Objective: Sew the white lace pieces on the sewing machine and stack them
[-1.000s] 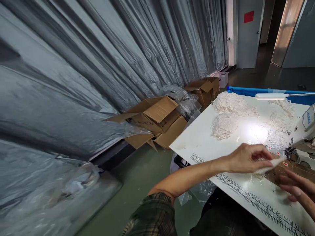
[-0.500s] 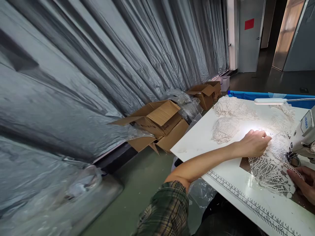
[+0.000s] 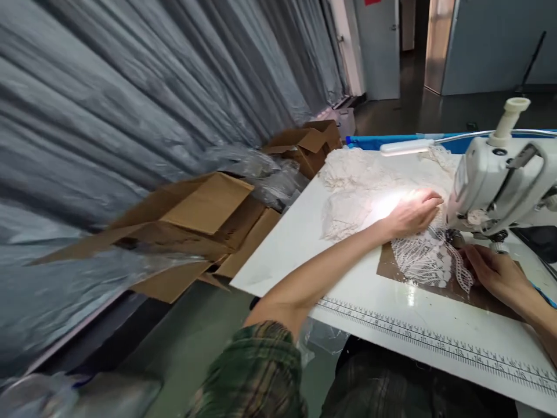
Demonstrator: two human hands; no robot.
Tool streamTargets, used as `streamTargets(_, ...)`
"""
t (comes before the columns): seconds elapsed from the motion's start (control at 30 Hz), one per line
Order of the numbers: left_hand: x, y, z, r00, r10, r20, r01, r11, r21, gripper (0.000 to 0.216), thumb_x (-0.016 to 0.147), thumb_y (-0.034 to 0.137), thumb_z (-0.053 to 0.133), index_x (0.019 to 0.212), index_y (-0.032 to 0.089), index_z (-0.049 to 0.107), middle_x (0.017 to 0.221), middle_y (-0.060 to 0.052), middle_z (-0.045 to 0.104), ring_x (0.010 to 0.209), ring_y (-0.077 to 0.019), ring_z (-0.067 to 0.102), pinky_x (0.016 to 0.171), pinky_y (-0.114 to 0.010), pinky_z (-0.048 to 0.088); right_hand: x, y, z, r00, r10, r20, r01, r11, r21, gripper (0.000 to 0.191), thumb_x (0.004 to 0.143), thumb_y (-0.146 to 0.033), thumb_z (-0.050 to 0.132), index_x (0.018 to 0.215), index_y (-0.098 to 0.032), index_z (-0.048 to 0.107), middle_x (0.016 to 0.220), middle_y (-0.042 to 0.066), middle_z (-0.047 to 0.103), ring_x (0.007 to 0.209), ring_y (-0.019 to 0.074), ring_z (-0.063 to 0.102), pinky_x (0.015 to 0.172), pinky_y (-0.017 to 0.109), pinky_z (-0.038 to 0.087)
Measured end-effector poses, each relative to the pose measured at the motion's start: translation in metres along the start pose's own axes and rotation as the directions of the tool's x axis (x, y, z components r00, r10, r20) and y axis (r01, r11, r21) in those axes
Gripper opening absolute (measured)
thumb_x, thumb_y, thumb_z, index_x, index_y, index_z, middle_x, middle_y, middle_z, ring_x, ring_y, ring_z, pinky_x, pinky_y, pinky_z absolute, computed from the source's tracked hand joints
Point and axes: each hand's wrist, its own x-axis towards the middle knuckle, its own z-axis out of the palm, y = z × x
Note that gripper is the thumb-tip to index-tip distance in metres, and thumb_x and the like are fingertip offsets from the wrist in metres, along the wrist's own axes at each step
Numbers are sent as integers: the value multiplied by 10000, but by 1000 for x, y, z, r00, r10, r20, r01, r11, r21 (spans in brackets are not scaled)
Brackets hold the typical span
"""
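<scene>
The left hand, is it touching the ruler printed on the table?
No, the left hand is over the lace beside the sewing machine, away from the ruler.

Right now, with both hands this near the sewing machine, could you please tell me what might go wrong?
The right hand is close to the working end of the sewing machine, so a finger might get caught.
The lace has a narrow edge curling beside that hand, which could fold or snag.
</scene>
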Motion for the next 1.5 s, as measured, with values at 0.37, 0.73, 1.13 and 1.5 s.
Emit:
streamTargets(0.37, -60, 33, -12, 926, 345, 152, -360, 929, 89, 477, 952, 481, 397, 1227, 129, 563, 1273, -144, 591, 929, -265, 596, 781, -414, 458, -9, -23, 3, 998, 16, 56, -15, 1000, -6, 384, 718, -552, 525, 814, -201, 647, 621, 29, 621, 515, 156, 530, 478, 269, 371)
streamTargets(0.73, -62, 28, 3, 883, 395, -253, -377, 919, 120, 206, 992, 222, 427, 1021, 122, 605, 1083, -103, 681, 942, -168, 632, 813, -322, 493, -27, -25, 15, 979, -178, -102, 181, 983, 19, 350, 872, -478, 503, 915, -187, 692, 712, 43, 659, 597, 163, 580, 561, 290, 456)
streamTargets(1.13, -65, 30, 14, 889, 434, -143, -443, 896, -33, 248, 995, 216, 415, 931, 137, 642, 1047, -81, 695, 846, -131, 641, 765, -295, 505, -10, -23, -13, 914, -349, 207, 369, 927, -67, 295, 907, -368, 451, 972, -189, 676, 830, 61, 706, 649, 174, 635, 589, 287, 482)
streamTargets(1.5, -65, 34, 10, 886, 372, -276, -394, 919, -27, 206, 979, 190, 479, 895, 156, 664, 951, -59, 677, 866, -116, 633, 857, -318, 534, -10, 3, 4, 948, -317, 11, 316, 941, -119, 345, 911, -329, 434, 1060, -204, 718, 803, 68, 669, 633, 162, 595, 564, 272, 448)
